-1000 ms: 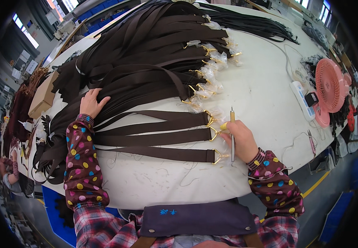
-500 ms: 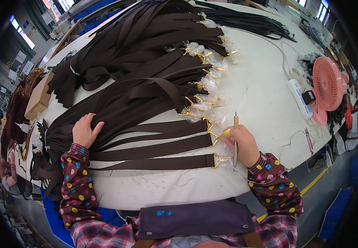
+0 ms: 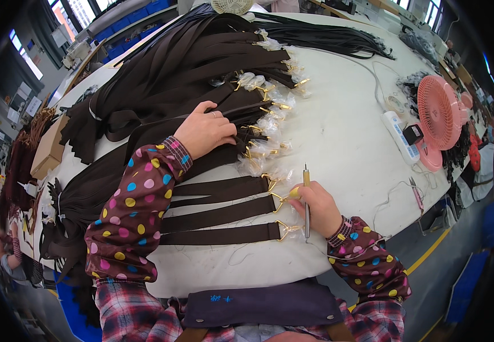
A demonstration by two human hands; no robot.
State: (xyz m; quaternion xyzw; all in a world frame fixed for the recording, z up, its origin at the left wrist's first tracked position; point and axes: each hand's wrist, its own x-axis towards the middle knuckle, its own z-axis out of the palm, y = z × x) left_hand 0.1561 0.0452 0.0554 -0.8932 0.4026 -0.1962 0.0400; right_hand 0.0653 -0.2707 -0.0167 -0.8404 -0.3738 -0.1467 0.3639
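Observation:
My left hand point(image 3: 206, 131) reaches over the pile of dark brown straps point(image 3: 178, 62), fingers curled down on one strap close to its clipped end; the thumb is hidden. My right hand point(image 3: 318, 208) is closed around a slim pen-like tool point(image 3: 307, 219) with a metal shaft and fine tip pointing away from me. Something yellow point(image 3: 294, 192) covers one fingertip, beside a gold-coloured metal clip point(image 3: 281, 199). A few separate brown straps point(image 3: 218, 234) lie side by side on the white table, their gold clips toward my right hand. Clear plastic wrap point(image 3: 272, 122) surrounds many clips.
A pink fan point(image 3: 439, 108) and a white power strip point(image 3: 399, 137) stand on the right. Pink-handled scissors point(image 3: 416, 194) lie near the table's right edge. Black cords point(image 3: 327, 34) lie at the far side; a cardboard box point(image 3: 49, 148) sits at the left.
My left hand has moved right and away from me, from the bundle's left part to near the clipped ends. My right hand keeps its hold on the pen-like tool. The whole view has shifted slightly.

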